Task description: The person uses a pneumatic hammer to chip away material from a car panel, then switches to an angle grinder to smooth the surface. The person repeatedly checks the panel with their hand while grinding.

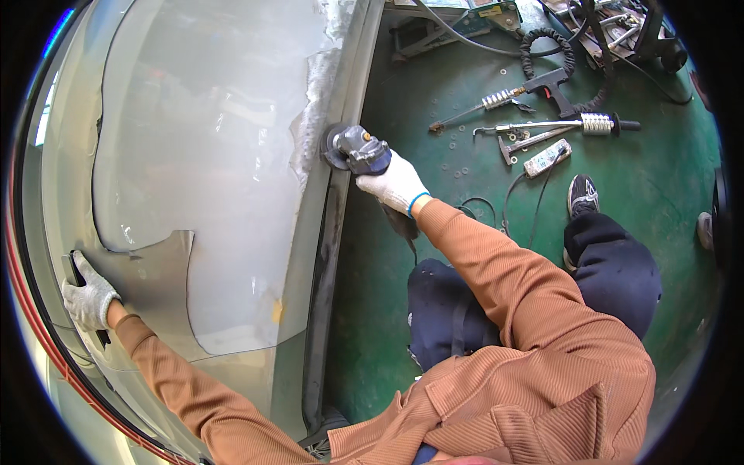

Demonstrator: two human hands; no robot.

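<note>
My right hand (394,184), in a white knit glove, is wrapped round the body of an angle grinder (366,152). The grinder's disc (335,146) rests at the lower edge of a car door (225,178), by a strip of rough bare metal (311,97). Most of the door is dull grey, with a darker patch (155,279) near its handle. On the far left my left hand (91,296), gloved too, is closed round the dark door handle (76,270); the fingertips are partly hidden.
On the green floor lie a pistol-grip puller (550,87), a slide hammer (597,124), a power strip (547,158), cables and several washers. A wheeled metal stand (628,31) is at the far right. A person's shoe (704,230) shows at the right edge.
</note>
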